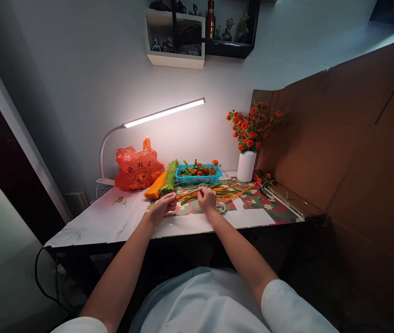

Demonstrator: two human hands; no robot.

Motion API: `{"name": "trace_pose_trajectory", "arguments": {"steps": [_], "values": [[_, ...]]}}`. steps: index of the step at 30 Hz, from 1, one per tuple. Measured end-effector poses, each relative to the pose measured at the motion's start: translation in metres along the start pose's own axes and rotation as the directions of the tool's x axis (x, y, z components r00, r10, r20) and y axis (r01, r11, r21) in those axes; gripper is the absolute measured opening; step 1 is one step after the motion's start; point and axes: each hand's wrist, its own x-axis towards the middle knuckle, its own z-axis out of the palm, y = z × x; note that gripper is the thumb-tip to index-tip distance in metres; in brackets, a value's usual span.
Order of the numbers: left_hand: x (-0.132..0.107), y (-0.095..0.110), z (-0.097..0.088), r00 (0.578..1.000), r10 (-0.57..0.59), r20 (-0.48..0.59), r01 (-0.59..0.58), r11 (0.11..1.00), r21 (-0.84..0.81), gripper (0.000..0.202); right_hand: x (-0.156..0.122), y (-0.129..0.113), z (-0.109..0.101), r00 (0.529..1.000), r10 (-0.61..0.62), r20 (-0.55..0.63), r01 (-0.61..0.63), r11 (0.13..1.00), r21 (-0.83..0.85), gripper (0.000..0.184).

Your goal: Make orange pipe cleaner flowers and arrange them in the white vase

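My left hand (164, 205) and my right hand (206, 199) rest on the desk (92, 222) with fingers curled, each pinching thin green and orange craft stems (229, 189) that lie spread across a patterned mat (262, 203). The strand between the two hands is too fine to see clearly. A roll of tape (221, 208) lies just right of my right hand. Behind the hands stand a bundle of green and orange stems (164, 182) and a blue basket (198, 175) with small orange flowers.
A lit desk lamp (164, 112) arches over the desk. An orange plastic bag (136, 169) sits at the back left. A white vase of orange flowers (247, 164) stands at the back right. A cardboard wall (339, 152) closes the right side. Shelves (176, 41) hang above.
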Motion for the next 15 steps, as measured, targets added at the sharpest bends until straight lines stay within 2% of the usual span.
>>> {"name": "trace_pose_trajectory", "arguments": {"steps": [5, 12, 15], "values": [[0.007, -0.01, -0.002, 0.996, 0.059, -0.067, -0.045, 0.98, 0.191, 0.035, -0.001, 0.0, -0.001, 0.999, -0.023, -0.033, 0.024, 1.0, 0.011, 0.028], [0.008, -0.012, 0.0, 0.989, 0.112, -0.092, -0.082, 0.956, 0.281, 0.034, 0.001, -0.001, -0.005, 0.999, -0.039, 0.012, 0.04, 0.999, -0.02, 0.03], [0.007, -0.014, -0.001, 0.976, 0.174, -0.129, -0.117, 0.926, 0.359, 0.03, 0.001, 0.0, -0.005, 0.998, -0.053, 0.017, 0.053, 0.999, -0.002, 0.029]]}}
